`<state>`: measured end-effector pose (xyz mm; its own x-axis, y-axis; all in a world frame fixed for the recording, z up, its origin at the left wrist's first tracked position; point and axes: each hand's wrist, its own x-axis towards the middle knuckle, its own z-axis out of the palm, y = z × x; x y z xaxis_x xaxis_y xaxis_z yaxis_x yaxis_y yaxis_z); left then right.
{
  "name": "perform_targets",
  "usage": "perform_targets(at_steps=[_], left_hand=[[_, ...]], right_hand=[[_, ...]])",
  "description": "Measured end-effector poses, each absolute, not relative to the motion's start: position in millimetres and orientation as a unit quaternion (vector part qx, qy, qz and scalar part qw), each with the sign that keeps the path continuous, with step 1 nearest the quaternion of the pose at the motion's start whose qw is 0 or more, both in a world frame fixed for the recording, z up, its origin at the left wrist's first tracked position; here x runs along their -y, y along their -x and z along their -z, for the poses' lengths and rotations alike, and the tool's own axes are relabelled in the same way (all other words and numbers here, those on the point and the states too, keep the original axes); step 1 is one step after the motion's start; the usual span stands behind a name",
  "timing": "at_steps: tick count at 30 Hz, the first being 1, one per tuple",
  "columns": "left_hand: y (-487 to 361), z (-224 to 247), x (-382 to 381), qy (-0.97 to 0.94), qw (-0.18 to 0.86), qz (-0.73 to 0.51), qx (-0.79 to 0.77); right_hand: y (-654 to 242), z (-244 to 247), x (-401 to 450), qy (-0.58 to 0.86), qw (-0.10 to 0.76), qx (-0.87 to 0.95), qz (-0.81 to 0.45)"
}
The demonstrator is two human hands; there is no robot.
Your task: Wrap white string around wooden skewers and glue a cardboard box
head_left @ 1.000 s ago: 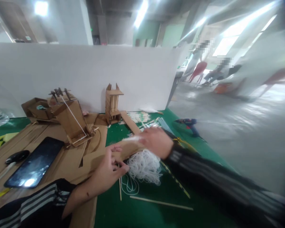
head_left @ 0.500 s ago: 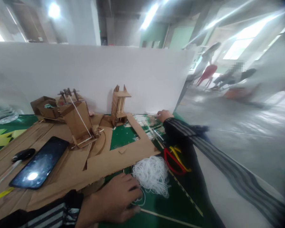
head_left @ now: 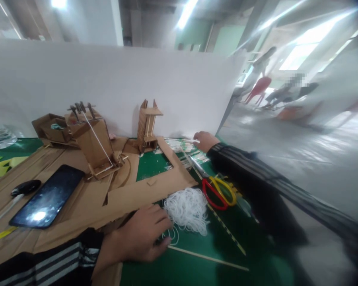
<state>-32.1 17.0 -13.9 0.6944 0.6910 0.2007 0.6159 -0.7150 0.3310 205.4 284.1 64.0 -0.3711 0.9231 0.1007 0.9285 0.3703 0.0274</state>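
cardboard models [head_left: 89, 145] stand assembled; string pile [head_left: 186, 208] loose, unattached. left hand [head_left: 147, 232] half-curled beside it, right hand [head_left: 205, 142] near white strips [head_left: 174, 145]; both grips unclear.

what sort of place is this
Probably an indoor craft workspace: the green table bears red-and-yellow-handled scissors, a tangled heap of white string and a cut brown cardboard sheet.

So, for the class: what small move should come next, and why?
Probably the left hand should pinch the loose loop of thin white string: its thumb and fingers are parted right beside it, while the right hand is farther off, near the scattered thin white sticks.
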Motion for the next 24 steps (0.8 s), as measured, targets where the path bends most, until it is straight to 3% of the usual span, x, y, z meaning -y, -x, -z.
perform_targets(at_steps=[5, 10, 18, 24], left_hand=[[34.5, 7.1, -15.8, -0.918, 0.121, -0.119, -0.357], [32.8, 7.3, -18.0, -0.929, 0.123, -0.081, -0.339], [28.8, 9.5, -19.1, -0.932, 0.117, -0.115, -0.324], [40.6, 17.3, -12.4, -0.845, 0.154, -0.295, -0.418]], right_hand=[[-203.7, -70.9, -138.5, 0.438, -0.015, 0.898, -0.04], [-205.3, -32.0, -21.5, 0.359, -0.052, 0.927, -0.097], [-193.2, 7.8, -10.0, 0.389, -0.008, 0.915, -0.109], [-197.4, -20.5, -17.2, 0.393, 0.054, 0.896, -0.201]])
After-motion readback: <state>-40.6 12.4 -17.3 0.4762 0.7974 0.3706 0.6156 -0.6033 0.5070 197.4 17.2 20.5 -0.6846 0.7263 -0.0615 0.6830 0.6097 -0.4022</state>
